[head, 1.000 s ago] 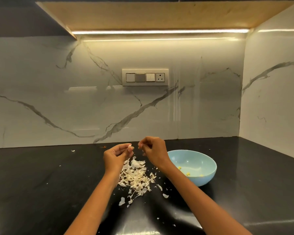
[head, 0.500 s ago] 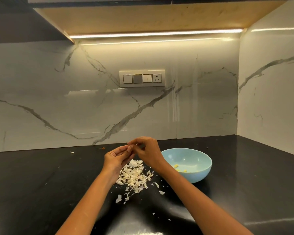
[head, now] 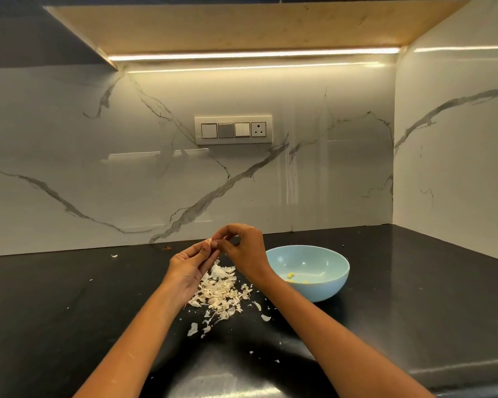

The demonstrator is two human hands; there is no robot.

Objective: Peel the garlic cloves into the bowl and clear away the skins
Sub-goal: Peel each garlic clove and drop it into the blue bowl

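Hands are held together above the counter, fingertips meeting over the skin pile. Left hand (head: 191,264) is turned palm-up, its fingers curled round a small garlic clove (head: 209,241), of which only a pale tip is seen at the fingertips. Right hand (head: 243,249) is arched over from the right, thumb and forefinger pinched at that same clove tip; whether skin or clove is gripped cannot be told. Both forearms are bare and are seen coming in from the near edge.

Directly beneath the hands, a heap of garlic skins (head: 219,293) is spread on the black counter (head: 55,311), roughly mid-counter, with loose flakes scattered toward the near edge and one stray flake far left near the back wall. Light blue bowl (head: 325,285) is set just right of the pile, close to the right wrist, upright; a few yellowish peeled cloves (head: 291,275) are seen at its bottom. Marble backsplash (head: 98,182) is run along the counter's back edge, a switch panel (head: 233,130) mounted on it above the hands. A lit strip under the cabinet is seen at top.
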